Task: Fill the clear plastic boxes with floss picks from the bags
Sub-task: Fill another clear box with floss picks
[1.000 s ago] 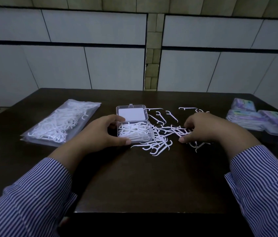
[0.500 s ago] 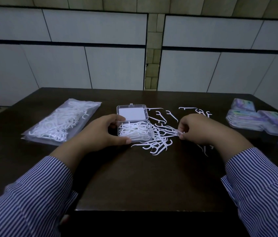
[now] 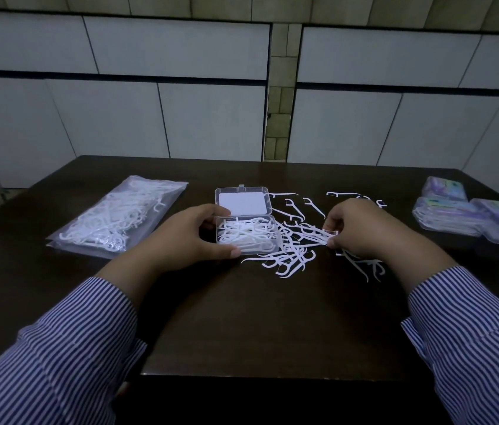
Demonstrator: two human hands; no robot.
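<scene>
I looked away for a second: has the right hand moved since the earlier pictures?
Yes. The right hand has come in leftward, toward the open clear box, which sits unmoved under the left hand. It now pinches floss picks.

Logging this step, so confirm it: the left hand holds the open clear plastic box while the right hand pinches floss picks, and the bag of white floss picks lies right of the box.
One error: the head view shows the bag of white floss picks lying left of the open clear plastic box. The left hand does hold the box, and the right hand pinches floss picks.
</scene>
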